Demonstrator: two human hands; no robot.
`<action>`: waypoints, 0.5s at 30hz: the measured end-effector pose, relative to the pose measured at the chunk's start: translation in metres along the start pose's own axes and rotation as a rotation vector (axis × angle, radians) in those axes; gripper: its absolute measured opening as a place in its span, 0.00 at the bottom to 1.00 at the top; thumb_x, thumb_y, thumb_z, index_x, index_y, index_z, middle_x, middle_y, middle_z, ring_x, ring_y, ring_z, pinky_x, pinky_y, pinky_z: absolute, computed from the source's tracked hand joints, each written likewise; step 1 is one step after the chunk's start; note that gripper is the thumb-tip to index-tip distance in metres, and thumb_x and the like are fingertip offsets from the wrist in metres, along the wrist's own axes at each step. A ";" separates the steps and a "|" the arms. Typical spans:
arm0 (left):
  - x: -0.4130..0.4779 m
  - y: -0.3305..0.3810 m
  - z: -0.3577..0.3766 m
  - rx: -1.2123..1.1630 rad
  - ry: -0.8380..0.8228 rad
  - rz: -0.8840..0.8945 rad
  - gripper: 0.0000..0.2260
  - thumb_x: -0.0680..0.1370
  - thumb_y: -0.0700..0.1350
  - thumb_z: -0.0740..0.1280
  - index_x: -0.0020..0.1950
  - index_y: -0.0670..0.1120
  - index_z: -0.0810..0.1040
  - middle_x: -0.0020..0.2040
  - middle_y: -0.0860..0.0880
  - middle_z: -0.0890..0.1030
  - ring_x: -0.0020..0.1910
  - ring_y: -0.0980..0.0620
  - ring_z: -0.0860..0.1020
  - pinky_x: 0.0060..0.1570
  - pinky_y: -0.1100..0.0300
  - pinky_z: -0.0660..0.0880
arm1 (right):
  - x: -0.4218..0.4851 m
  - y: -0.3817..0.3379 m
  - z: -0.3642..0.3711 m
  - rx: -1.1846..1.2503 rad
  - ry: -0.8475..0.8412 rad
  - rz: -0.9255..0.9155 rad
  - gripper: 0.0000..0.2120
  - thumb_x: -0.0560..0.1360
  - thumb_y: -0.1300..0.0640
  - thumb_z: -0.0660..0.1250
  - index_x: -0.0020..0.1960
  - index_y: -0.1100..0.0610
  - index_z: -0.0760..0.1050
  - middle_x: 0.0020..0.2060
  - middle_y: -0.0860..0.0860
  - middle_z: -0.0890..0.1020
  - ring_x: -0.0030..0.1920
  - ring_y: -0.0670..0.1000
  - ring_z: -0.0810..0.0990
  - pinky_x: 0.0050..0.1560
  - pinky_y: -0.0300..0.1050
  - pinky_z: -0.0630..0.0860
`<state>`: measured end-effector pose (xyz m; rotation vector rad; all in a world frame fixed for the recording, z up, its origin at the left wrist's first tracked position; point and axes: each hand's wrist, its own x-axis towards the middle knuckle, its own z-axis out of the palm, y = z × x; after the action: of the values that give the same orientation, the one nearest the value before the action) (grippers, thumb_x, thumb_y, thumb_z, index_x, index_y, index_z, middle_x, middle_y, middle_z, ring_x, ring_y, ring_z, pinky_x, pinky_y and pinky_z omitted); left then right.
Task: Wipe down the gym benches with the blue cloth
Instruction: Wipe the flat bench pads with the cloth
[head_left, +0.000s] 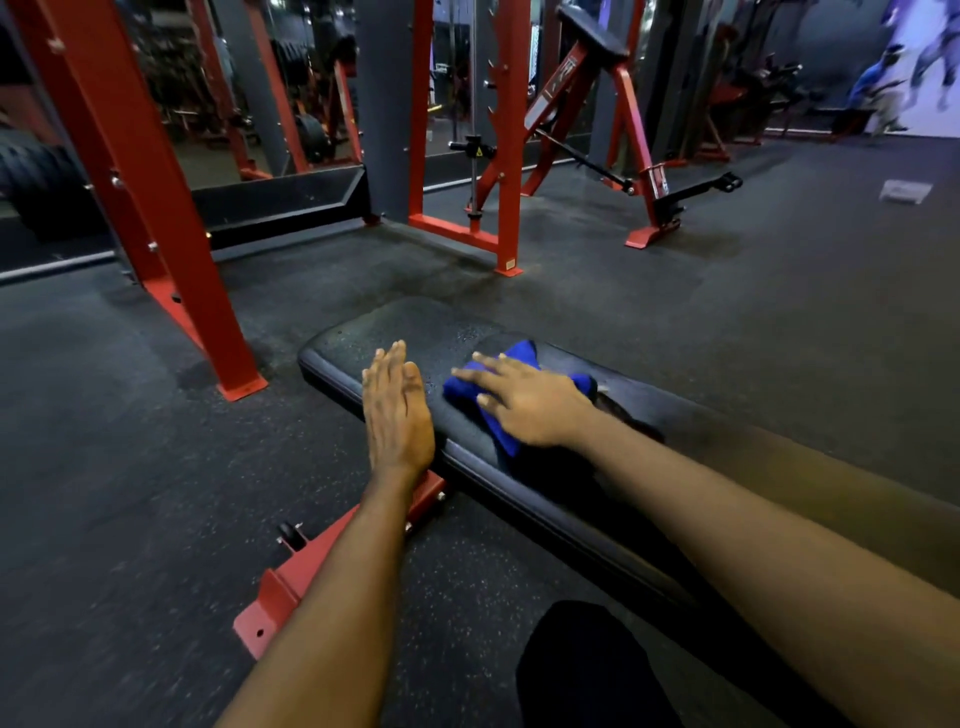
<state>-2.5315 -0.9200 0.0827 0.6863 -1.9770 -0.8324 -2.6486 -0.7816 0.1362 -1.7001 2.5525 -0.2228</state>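
Both hands sit on the far end of the bench, apart from each other and neither clamped on anything. In the head view the left hand (397, 410) lies flat with its fingers straight and together, resting on the near edge of the black bench pad (395, 327). The right hand (524, 400) is spread, palm down, pressing the blue cloth (462, 391) against the top of the pad. The cloth lies bunched under that palm, its corners poking out past the fingers and wrist.

The cloth looks soft, light and limp. It will probably fold and creep under the hand, so a broad flat press over its middle should carry it better than a pinch at a corner. The pad appears firm and smooth-skinned, with what seem to be fine droplets on its far end, though blur makes this uncertain. A damp surface may let the cloth slide easily. The bench's red steel frame (275, 603) suggests it is heavy enough not to shift under wiping pressure, and the left hand can steady the body, not the bench
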 end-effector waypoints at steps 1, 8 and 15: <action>-0.001 -0.001 -0.003 -0.016 -0.016 0.014 0.28 0.82 0.56 0.44 0.78 0.43 0.62 0.78 0.48 0.63 0.78 0.55 0.54 0.75 0.64 0.41 | -0.017 -0.007 0.001 -0.008 0.011 -0.054 0.23 0.84 0.46 0.51 0.78 0.36 0.53 0.80 0.43 0.53 0.80 0.50 0.53 0.76 0.59 0.58; 0.003 -0.045 -0.030 0.057 -0.115 -0.115 0.24 0.85 0.52 0.43 0.80 0.46 0.51 0.81 0.52 0.47 0.78 0.59 0.41 0.74 0.63 0.37 | -0.032 -0.001 0.002 0.062 0.066 0.020 0.22 0.84 0.45 0.51 0.77 0.35 0.55 0.79 0.41 0.58 0.79 0.47 0.53 0.76 0.61 0.56; 0.008 -0.055 -0.037 0.063 -0.212 -0.098 0.23 0.86 0.49 0.43 0.80 0.46 0.49 0.80 0.54 0.45 0.76 0.62 0.40 0.71 0.68 0.37 | 0.045 -0.023 0.004 -0.010 0.033 0.146 0.22 0.84 0.46 0.50 0.78 0.39 0.56 0.79 0.45 0.57 0.79 0.53 0.53 0.75 0.65 0.53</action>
<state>-2.4947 -0.9713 0.0598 0.7629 -2.1810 -0.9371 -2.6443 -0.8321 0.1370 -1.5172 2.6911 -0.2319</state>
